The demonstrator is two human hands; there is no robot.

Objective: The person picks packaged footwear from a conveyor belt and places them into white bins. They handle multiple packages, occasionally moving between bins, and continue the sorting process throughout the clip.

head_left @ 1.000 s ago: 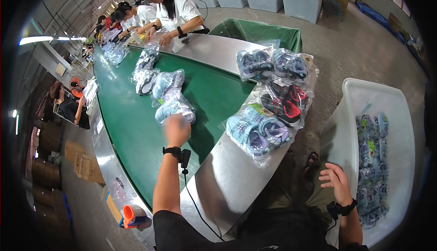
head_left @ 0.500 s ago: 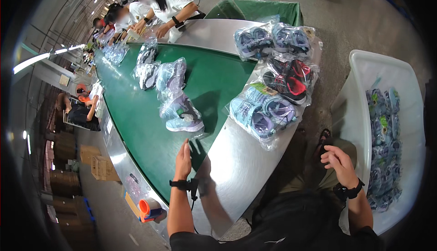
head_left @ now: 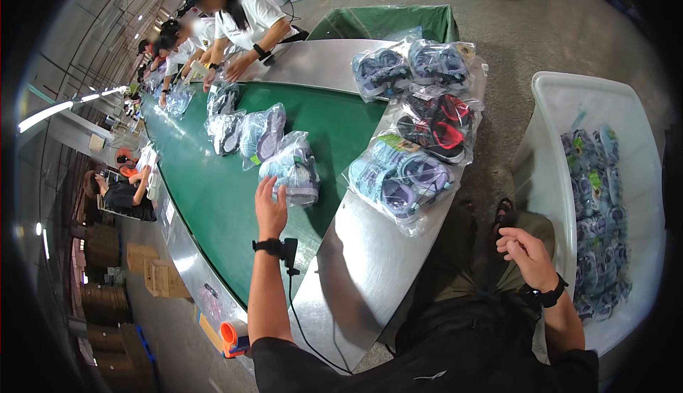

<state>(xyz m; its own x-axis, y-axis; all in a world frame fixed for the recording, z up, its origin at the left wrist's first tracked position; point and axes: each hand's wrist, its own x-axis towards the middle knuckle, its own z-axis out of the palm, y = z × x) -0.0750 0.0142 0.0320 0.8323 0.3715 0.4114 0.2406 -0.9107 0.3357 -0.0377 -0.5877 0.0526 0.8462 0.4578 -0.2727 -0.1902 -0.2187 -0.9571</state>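
**Left hand at a bagged pair on the belt**

The left hand (head_left: 270,208) lies open, fingers spread, grasping nothing, its fingertips just beside or perhaps touching a clear plastic bag of pale blue sandals (head_left: 294,169) on the green conveyor belt (head_left: 213,194). The right hand (head_left: 526,254) hangs loosely open and empty over the person's lap, near the white plastic tub (head_left: 562,101) of bagged sandals.

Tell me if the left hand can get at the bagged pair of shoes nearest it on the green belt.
Probably yes: the left hand hovers open beside the bagged pair of shoes, with nothing between them.
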